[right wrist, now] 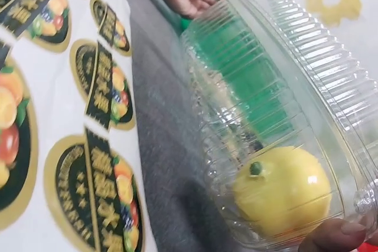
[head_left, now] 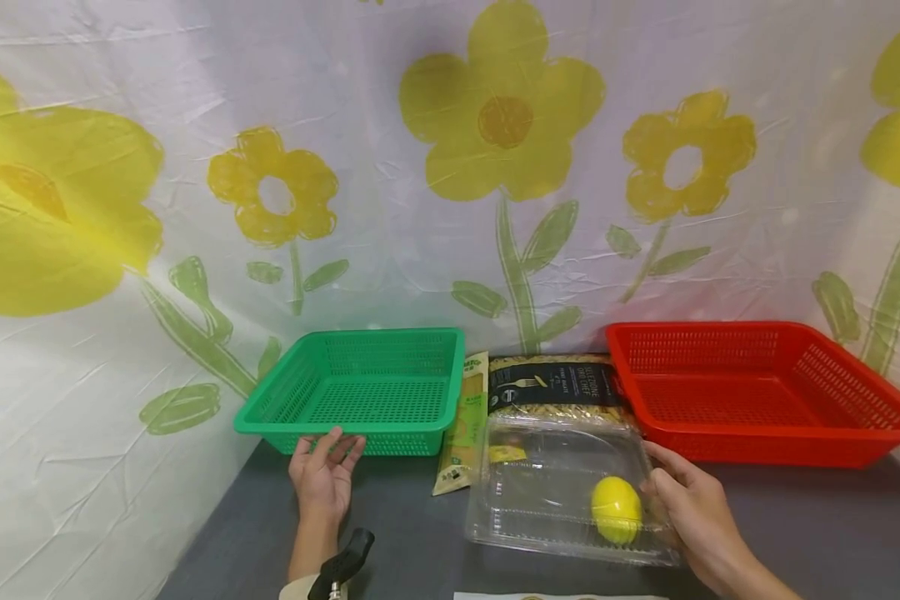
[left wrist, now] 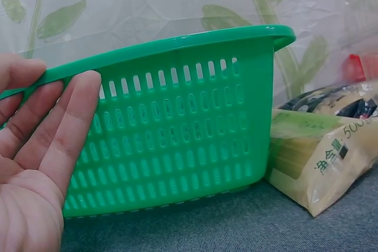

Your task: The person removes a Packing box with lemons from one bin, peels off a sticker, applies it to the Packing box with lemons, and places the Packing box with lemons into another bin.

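My right hand (head_left: 690, 508) grips the right side of a clear plastic clamshell container (head_left: 540, 492), its thumb at the wall in the right wrist view. Inside lies a yellow lemon (head_left: 617, 510), near the gripped end; its green stem spot shows from the right wrist. To the left, my left hand (head_left: 326, 479), palm up, pinches the near rim of a green plastic basket (left wrist: 177, 116). Its thumb lies over the rim, the fingers along the slotted outer wall. Nothing lies inside this basket.
Between the baskets lie a pale bag of noodles (head_left: 465, 425) and a black-labelled pasta bag (head_left: 555, 387), partly behind the container. A red basket (head_left: 750, 446) stands at the right. Nearest me is a white sheet with fruit labels (right wrist: 94, 163). A flowered cloth (head_left: 390, 250) hangs behind.
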`<act>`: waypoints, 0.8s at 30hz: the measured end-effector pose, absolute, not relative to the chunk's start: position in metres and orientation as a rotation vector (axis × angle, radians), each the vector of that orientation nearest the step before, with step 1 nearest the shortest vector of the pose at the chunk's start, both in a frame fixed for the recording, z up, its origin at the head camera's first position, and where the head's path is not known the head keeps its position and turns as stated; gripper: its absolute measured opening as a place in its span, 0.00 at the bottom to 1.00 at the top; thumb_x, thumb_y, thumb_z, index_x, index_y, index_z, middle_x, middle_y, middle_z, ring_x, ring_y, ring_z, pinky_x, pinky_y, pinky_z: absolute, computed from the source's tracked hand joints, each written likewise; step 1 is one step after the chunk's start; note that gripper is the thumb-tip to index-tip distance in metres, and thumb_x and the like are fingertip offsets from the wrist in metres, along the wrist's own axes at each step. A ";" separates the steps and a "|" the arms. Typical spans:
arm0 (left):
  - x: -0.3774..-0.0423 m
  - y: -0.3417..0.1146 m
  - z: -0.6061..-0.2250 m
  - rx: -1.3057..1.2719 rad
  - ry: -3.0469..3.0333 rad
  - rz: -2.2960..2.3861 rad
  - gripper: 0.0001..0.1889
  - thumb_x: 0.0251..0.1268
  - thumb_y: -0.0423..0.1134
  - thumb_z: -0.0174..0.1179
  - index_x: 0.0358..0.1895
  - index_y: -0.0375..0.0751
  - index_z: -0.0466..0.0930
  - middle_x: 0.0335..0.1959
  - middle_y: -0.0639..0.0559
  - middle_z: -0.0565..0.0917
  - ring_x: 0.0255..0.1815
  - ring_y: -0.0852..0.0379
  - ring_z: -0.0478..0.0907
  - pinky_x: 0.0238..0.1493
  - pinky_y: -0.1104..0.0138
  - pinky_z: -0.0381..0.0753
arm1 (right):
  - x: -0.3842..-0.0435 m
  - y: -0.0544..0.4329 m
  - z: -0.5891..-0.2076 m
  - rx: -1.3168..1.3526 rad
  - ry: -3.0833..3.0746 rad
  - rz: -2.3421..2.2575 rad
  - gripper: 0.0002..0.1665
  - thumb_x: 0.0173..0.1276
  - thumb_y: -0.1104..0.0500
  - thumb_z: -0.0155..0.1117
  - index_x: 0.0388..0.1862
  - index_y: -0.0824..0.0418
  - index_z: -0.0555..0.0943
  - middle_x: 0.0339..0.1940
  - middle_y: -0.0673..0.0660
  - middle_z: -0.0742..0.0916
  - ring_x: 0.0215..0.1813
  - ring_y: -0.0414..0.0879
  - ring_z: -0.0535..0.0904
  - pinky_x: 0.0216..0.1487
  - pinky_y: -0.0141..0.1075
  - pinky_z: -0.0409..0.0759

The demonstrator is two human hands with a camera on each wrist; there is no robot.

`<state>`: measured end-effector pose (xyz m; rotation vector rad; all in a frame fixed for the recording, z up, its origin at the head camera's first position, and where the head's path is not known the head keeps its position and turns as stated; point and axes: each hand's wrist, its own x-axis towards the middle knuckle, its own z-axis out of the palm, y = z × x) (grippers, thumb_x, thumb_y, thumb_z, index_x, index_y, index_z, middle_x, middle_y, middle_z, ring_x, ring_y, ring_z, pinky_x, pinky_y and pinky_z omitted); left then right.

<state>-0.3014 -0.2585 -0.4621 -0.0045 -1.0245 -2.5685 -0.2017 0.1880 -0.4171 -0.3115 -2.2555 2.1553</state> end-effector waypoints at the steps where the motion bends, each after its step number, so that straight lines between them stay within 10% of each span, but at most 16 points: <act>1: -0.301 -0.259 -0.462 -0.008 -1.024 -2.569 0.11 0.74 0.29 0.58 0.36 0.38 0.63 0.32 0.45 0.79 0.33 0.50 0.87 0.46 0.57 0.88 | -0.202 0.189 -0.419 -0.315 -2.261 2.151 0.37 0.69 0.66 0.47 0.79 0.57 0.63 0.31 0.51 0.77 0.17 0.39 0.60 0.16 0.31 0.62; 24: -0.300 -0.257 -0.459 0.052 -0.992 -2.607 0.11 0.73 0.31 0.60 0.35 0.38 0.66 0.31 0.44 0.82 0.32 0.49 0.87 0.45 0.58 0.88 | -0.204 0.200 -0.427 -0.311 -2.394 2.113 0.37 0.71 0.57 0.61 0.78 0.58 0.65 0.40 0.51 0.75 0.26 0.41 0.68 0.24 0.35 0.76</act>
